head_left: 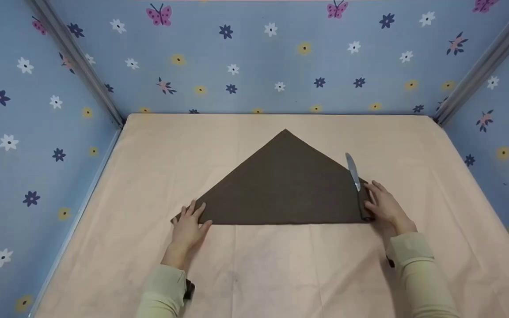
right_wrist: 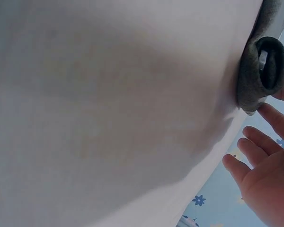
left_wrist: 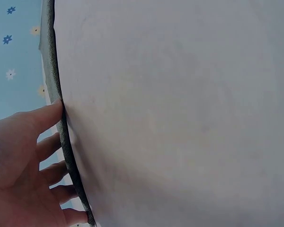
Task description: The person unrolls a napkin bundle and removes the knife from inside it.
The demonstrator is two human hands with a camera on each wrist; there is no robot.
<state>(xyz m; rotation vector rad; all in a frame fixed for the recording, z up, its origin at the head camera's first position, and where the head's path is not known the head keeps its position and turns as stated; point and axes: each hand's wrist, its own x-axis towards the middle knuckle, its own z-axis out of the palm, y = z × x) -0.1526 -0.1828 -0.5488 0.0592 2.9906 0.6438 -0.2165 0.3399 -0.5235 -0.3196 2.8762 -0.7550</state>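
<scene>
A dark brown cloth point(head_left: 281, 185), shaped like a wide triangle with its peak pointing away, lies on the table. Its right end is rolled around the handle of a table knife point(head_left: 352, 170), whose silver blade sticks out past the cloth's upper edge. My right hand point(head_left: 387, 205) touches the outer side of the rolled end point(right_wrist: 255, 75) with thumb and fingertips, other fingers loosely spread. My left hand point(head_left: 188, 227) rests with spread fingers on the cloth's left corner, thumb at the near edge. The knife's handle is hidden inside the roll.
A pale peach tablecloth point(head_left: 272, 274) with faint creases covers the table. Blue panels point(head_left: 254, 57) printed with flowers and butterflies rise behind and at both sides, with grey posts point(head_left: 82, 62) at the back corners.
</scene>
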